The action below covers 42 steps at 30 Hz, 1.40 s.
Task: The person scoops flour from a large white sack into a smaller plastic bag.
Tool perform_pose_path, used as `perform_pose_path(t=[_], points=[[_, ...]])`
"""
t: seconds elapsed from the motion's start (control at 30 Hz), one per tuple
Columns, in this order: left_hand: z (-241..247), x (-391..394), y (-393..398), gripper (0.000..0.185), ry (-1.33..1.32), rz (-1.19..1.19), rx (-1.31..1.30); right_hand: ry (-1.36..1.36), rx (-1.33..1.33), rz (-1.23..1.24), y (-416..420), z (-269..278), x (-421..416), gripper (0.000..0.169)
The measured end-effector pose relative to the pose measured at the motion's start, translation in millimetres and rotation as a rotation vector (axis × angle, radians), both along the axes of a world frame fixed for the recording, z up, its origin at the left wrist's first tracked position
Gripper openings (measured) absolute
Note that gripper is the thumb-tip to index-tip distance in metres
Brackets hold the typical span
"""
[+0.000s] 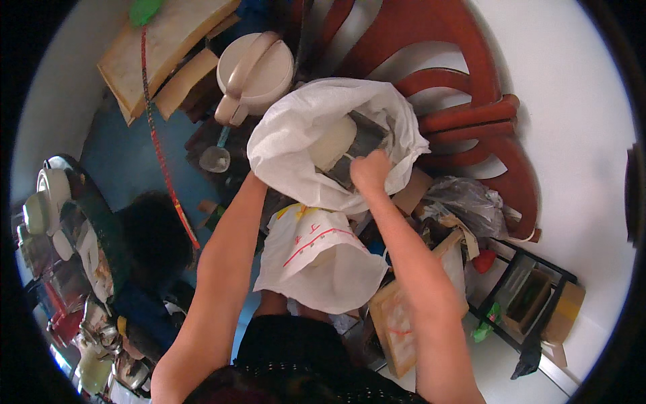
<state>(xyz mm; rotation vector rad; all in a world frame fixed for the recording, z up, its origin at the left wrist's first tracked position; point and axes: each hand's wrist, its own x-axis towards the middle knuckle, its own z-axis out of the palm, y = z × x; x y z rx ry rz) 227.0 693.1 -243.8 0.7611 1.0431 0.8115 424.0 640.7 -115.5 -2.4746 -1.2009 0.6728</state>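
A white woven sack point(287, 136) stands before me with its mouth wide and its rim rolled outward. Inside it lie a pale mass point(335, 141), perhaps grain or powder, and a flat dark grey object point(371, 134). My right hand point(372, 171) reaches over the near rim with curled fingers, beside the dark object. Whether it grips that object is hard to see. My left forearm runs to the sack's left side, where the hand is hidden beneath the rolled rim. A second white woven sack point(323, 272) with red print hangs slack between my forearms, nearer my body.
Behind the sack stand a beige lidded jug point(255, 76) and a red-brown wooden chair point(434, 30). A clear cup-like scoop point(215, 159) and a red-and-black stick point(160, 156) are to the left. At right are a grey plastic bag point(464, 207) and a black rack point(509, 252).
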Motion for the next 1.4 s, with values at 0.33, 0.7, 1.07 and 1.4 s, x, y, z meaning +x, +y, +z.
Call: perform_pose_path(t=[0.33,0.7,1.07,1.4], points=[[-4.0,2.5,5.6,0.036,0.177,-0.137,0.097,0.237,0.137,-0.067,-18.0,-18.2,10.0,0.029],[31.7,-32.3,-16.3,0.035,0.662,-0.226,0.436,0.548,0.269,-0.208,-46.9,-13.5,44.6,0.012],[205.8,-63.2,-123.1,0.03,0.484,-0.394,0.205,0.921,0.37,-0.279,-119.0,55.9,99.6,0.02],[258.2,-35.8,-159.4,0.023,0.891,-0.481,0.608,0.959,0.435,-0.316,-191.2,139.6,105.8,0.024]])
